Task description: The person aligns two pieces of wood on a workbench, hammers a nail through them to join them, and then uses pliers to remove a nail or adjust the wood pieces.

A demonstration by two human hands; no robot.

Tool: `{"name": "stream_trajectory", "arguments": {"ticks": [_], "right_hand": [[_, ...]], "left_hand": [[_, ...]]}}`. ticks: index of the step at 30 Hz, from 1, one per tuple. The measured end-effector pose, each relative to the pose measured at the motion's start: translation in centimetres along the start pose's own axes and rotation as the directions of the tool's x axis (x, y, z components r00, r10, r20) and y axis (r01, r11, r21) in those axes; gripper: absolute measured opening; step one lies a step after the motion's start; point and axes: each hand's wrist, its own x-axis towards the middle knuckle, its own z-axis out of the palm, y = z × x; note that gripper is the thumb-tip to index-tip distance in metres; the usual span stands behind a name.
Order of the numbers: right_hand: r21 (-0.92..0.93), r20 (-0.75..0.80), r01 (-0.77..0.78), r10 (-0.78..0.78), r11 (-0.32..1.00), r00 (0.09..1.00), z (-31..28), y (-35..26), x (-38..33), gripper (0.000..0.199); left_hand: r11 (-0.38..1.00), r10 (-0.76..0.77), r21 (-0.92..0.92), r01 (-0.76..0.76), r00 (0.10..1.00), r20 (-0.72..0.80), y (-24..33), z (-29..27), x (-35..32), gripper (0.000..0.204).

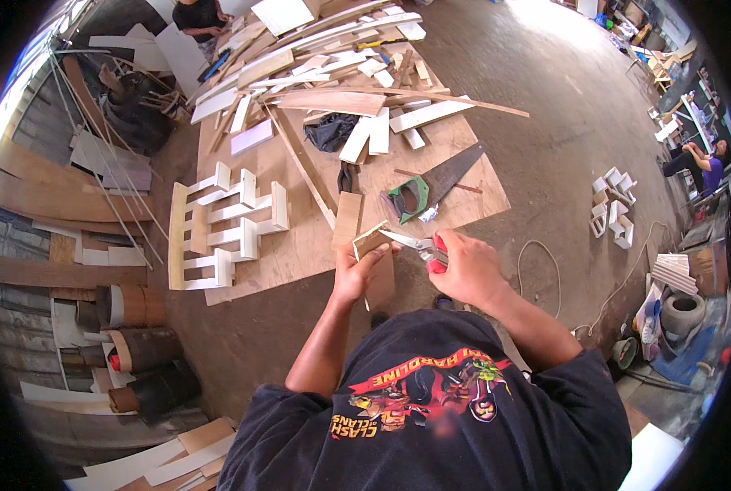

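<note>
My left hand [351, 274] is closed on a thin, light-brown wooden strip [370, 239], held up just off the table's near edge. In my right hand [473, 268] is a pair of red-handled snips [410, 240]. Their silver blades point left and meet the strip's upper end; whether they are biting into it I cannot tell. Beyond my hands a hand saw [454, 174] with a green handle lies on the plywood table [300, 254]. A small flat board [347, 214] lies at the table's edge by my left hand, with dark-handled pliers [346, 176] behind it.
A slatted white wooden frame [230, 225] sits on the table's left. Wooden offcuts [332, 100] are heaped at the far end, where another person [197, 16] is. Small white frames [613, 204] and a cable [557, 278] lie on the floor at right; another person [705, 168] sits beyond.
</note>
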Motion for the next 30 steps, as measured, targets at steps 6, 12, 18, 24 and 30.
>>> {"name": "stream_trajectory", "arguments": {"ticks": [6,12,18,24,30], "right_hand": [[-0.012,0.036,-0.113,0.114,0.993,0.993,1.0,-1.1,-0.7,0.035],[-0.036,0.062,-0.115,0.117,0.993,0.991,0.6,-1.3,-0.8,0.035],[-0.163,0.152,-0.131,0.156,0.978,0.976,1.1,-0.9,-0.4,0.03],[-0.159,0.121,-0.134,0.154,0.978,0.981,2.3,-0.3,-0.1,0.027],[0.047,0.277,-0.149,0.13,0.988,0.952,3.9,2.7,0.8,0.023]], "left_hand": [[0.99,0.1,0.114,-0.079,0.976,-0.194,-1.4,1.3,-0.3,0.028],[0.963,0.208,0.224,-0.151,0.944,-0.257,-1.4,1.9,-0.5,0.026],[0.936,0.226,0.315,-0.16,0.956,-0.186,-1.1,1.3,-1.0,0.025],[0.982,0.107,0.174,-0.073,0.975,-0.194,-2.8,-0.1,-0.8,0.027],[0.984,-0.023,-0.176,0.012,0.998,-0.061,-2.7,-1.2,-0.7,0.028]]}}
